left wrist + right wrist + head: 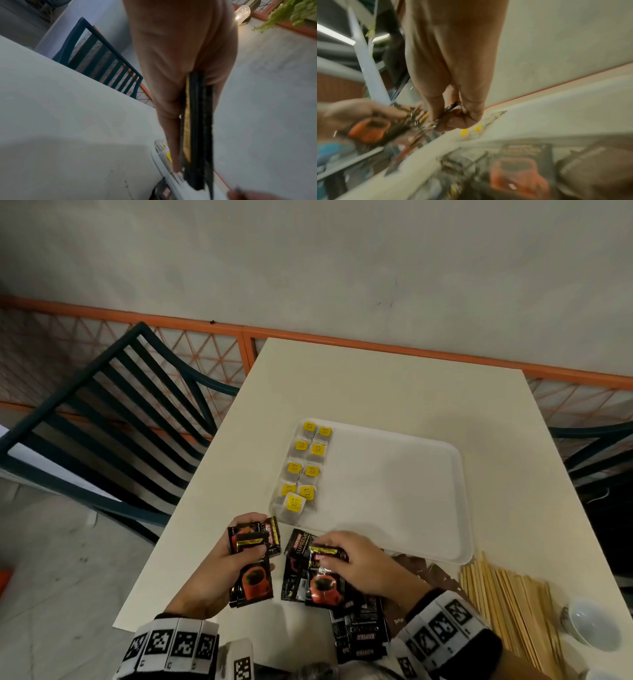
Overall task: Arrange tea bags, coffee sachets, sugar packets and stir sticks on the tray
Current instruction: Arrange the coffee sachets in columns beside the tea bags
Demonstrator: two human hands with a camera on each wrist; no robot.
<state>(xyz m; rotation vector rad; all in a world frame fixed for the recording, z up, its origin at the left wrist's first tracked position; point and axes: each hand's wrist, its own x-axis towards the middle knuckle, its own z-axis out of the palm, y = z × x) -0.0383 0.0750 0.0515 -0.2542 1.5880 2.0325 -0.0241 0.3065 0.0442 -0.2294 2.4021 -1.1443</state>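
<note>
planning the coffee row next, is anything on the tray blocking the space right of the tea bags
Nothing visible does. The tea bags fill only the left strip of the tray; the rest is bare. The coffee sachets in the left hand sit just off its near edge.

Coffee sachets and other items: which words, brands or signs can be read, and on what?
"KOPIKO": sachet lying nearest the person.
"SUPREMO": sachet beside the right hand.
Yellow tea bag tags: print too small.
Wristband markers: square codes, no words.

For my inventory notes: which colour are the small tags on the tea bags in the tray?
Yellow tags, seen best in the head view.
</note>
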